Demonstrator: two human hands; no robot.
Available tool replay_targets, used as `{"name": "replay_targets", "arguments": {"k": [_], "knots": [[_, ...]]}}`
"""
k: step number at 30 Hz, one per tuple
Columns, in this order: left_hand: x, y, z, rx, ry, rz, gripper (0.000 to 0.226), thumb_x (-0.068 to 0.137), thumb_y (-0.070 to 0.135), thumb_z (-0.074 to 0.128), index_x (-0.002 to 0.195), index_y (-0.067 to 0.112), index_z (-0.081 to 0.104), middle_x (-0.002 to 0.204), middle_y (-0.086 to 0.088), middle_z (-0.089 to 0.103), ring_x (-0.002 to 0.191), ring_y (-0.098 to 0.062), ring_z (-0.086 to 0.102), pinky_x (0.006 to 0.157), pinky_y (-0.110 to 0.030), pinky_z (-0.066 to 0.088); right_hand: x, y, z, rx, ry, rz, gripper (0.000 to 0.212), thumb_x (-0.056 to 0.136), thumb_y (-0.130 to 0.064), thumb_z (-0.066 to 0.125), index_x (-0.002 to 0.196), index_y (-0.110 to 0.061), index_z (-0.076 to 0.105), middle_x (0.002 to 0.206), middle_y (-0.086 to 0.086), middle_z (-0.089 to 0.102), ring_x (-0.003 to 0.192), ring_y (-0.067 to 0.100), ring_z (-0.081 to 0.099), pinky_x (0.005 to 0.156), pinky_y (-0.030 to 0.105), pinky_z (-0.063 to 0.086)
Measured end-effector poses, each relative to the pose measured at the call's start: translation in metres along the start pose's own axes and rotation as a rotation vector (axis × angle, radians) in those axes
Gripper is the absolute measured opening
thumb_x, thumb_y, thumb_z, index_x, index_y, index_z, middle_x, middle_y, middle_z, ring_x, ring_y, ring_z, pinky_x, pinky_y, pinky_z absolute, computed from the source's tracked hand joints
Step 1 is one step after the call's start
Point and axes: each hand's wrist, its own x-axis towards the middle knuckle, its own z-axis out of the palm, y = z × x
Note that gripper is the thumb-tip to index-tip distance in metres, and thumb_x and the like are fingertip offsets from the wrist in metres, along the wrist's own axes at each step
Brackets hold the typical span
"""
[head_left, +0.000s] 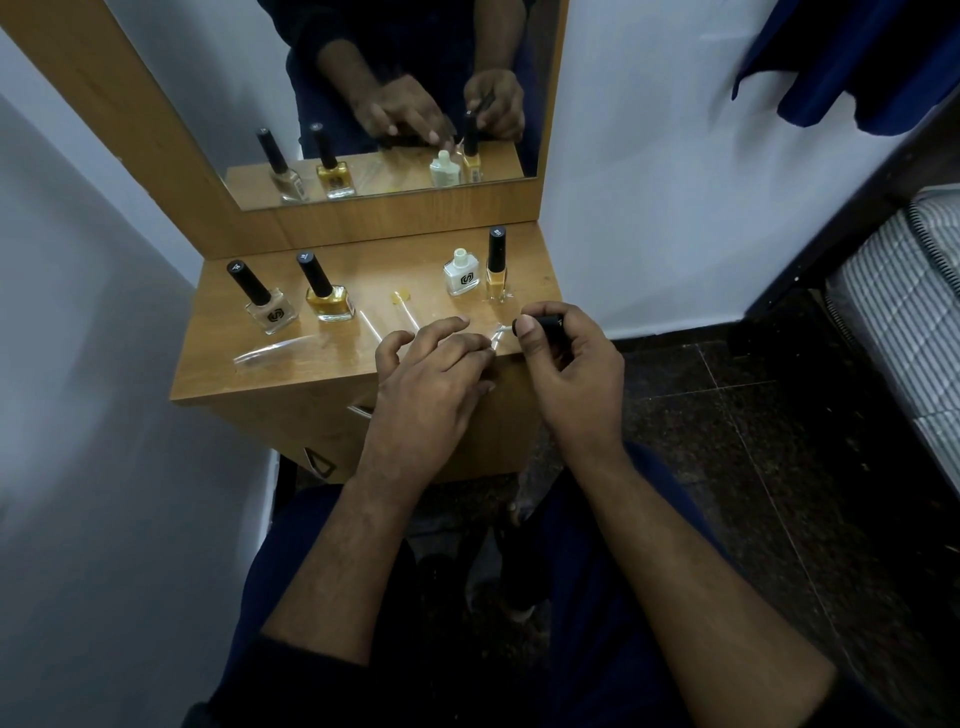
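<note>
Brush (540, 325) lies almost level in your right hand (566, 374), pinched between thumb and curled fingers. Its black cap is to the right and its white tip points left at your left hand (431, 379). That hand rests on the table (291, 374), fingers loosely spread, holding nothing. The uncapped bottle (461, 275) stands just beyond both hands.

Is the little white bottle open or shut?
Open. The white bottle shows a bare neck with no cap, and the right hand holds a black brush cap.
</note>
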Motion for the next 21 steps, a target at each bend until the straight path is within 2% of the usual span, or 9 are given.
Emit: {"name": "replay_targets", "arguments": {"k": [3, 9, 12, 17, 21], "knots": [[-0.0001, -0.0001, -0.0001, 0.000, 0.006, -0.003, 0.031, 0.089, 0.022, 0.078, 0.119, 0.018, 0.072, 0.128, 0.005, 0.070, 0.135, -0.022, 0.051, 0.104, -0.045, 0.026, -0.0001, 0.0025, 0.0015, -0.026, 0.006, -0.005, 0.013, 0.100, -0.024, 0.068, 0.110, -0.017, 0.073, 0.103, -0.007, 0.073, 0.100, 0.006, 0.068, 0.084, 0.020, 0.055], [-0.0006, -0.0002, 0.0013, -0.001, 0.014, -0.008, 0.029, 0.089, 0.024, 0.077, 0.117, 0.018, 0.073, 0.126, 0.004, 0.070, 0.134, -0.021, 0.052, 0.104, -0.045, 0.026, -0.0001, 0.0036, 0.0014, -0.075, 0.033, -0.035, 0.018, 0.099, -0.022, 0.069, 0.115, -0.016, 0.072, 0.108, -0.005, 0.070, 0.100, 0.001, 0.064, 0.084, 0.016, 0.051], [-0.0006, 0.0003, 0.0015, -0.006, 0.013, -0.012, 0.029, 0.089, 0.025, 0.077, 0.117, 0.018, 0.073, 0.126, 0.004, 0.071, 0.134, -0.021, 0.052, 0.104, -0.045, 0.025, -0.0002, 0.0018, -0.0002, -0.047, 0.038, -0.045, 0.016, 0.099, -0.022, 0.068, 0.114, -0.018, 0.072, 0.108, -0.006, 0.071, 0.099, 0.003, 0.065, 0.082, 0.020, 0.053], [-0.0002, 0.0008, 0.0013, -0.018, 0.012, -0.017, 0.029, 0.090, 0.026, 0.076, 0.117, 0.019, 0.072, 0.126, 0.005, 0.070, 0.134, -0.021, 0.052, 0.104, -0.044, 0.024, -0.0012, 0.0046, 0.0017, -0.057, -0.003, -0.039, 0.012, 0.099, -0.023, 0.068, 0.109, -0.019, 0.073, 0.103, -0.008, 0.073, 0.101, 0.013, 0.067, 0.084, 0.036, 0.058], [-0.0003, 0.0008, 0.0014, -0.020, 0.013, -0.015, 0.028, 0.090, 0.026, 0.075, 0.117, 0.019, 0.072, 0.126, 0.005, 0.070, 0.133, -0.021, 0.051, 0.104, -0.044, 0.024, -0.0011, 0.0069, 0.0034, -0.134, 0.002, -0.046, 0.015, 0.099, -0.024, 0.067, 0.112, -0.017, 0.073, 0.105, -0.007, 0.071, 0.102, 0.012, 0.066, 0.084, 0.035, 0.057]]}}
